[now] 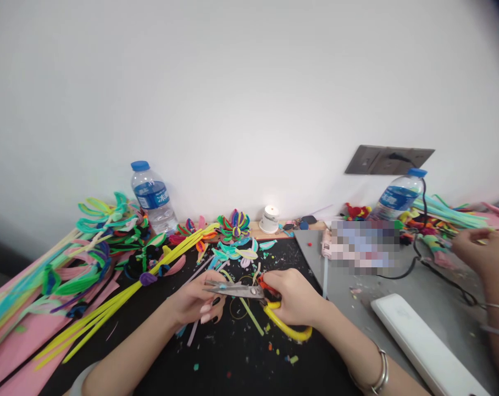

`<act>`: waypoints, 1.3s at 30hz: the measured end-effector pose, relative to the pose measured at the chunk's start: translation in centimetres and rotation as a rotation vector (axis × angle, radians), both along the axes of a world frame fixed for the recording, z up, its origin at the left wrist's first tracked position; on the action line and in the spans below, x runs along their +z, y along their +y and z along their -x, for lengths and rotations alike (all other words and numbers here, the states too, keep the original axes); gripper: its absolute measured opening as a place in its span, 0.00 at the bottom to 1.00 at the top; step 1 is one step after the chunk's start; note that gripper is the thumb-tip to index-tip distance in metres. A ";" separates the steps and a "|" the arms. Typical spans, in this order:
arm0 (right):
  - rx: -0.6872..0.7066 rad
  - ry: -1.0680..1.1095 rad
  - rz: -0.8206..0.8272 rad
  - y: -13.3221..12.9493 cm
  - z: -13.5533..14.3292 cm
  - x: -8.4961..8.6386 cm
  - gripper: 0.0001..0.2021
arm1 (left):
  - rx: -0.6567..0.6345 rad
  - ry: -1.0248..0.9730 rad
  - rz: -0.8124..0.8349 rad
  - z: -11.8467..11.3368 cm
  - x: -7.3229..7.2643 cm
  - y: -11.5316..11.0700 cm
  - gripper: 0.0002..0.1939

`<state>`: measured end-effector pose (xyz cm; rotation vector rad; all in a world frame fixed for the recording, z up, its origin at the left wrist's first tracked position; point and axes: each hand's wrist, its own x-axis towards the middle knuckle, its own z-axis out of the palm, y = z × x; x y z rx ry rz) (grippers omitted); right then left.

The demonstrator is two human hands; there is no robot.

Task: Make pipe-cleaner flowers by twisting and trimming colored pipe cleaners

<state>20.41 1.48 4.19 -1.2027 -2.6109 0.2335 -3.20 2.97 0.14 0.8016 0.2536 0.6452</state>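
My right hand (293, 297) grips scissors (237, 289) by their yellow and orange handles, with the blades pointing left. At the blades, a small light-blue pipe cleaner (222, 286) shows, pinched in my left hand (200, 300); most of it is hidden by the fingers and blades. Under the scissors lies a pale green pipe cleaner (253, 318) on the black mat (241, 366). Just beyond my hands are teal and cream pipe-cleaner petals (233, 250). A bundle of yellow pipe-cleaner stems (113, 308), tied with purple, rests left of my left forearm.
Against the wall stand two water bottles (150, 195) (398, 195) and a white spool (270, 220). Pipe-cleaner flowers (78, 267) pile up at left. A grey surface (348, 319) at right carries a white power bank (426, 346) and black cable (451, 286). Another person's hand (480, 250) works at far right.
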 end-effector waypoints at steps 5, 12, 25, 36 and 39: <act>-0.130 -0.011 -0.004 0.4 0.0 -0.5 0.10 | 0.018 0.059 0.009 -0.1 0.2 0.2 0.17; -0.658 0.003 0.000 1.6 -0.4 -0.6 0.12 | 0.209 0.282 -0.066 -1.1 0.3 0.2 0.13; -0.634 0.058 -0.043 2.7 -1.5 -1.9 0.07 | 0.358 0.887 -0.618 -2.6 1.3 -0.6 0.14; -0.143 0.496 0.294 -0.4 2.5 -2.4 0.13 | 0.414 0.913 -1.088 -3.8 0.9 -2.0 0.12; -0.163 0.518 0.243 -0.3 2.5 -2.8 0.11 | 0.434 0.935 -1.057 -3.7 0.9 -2.0 0.12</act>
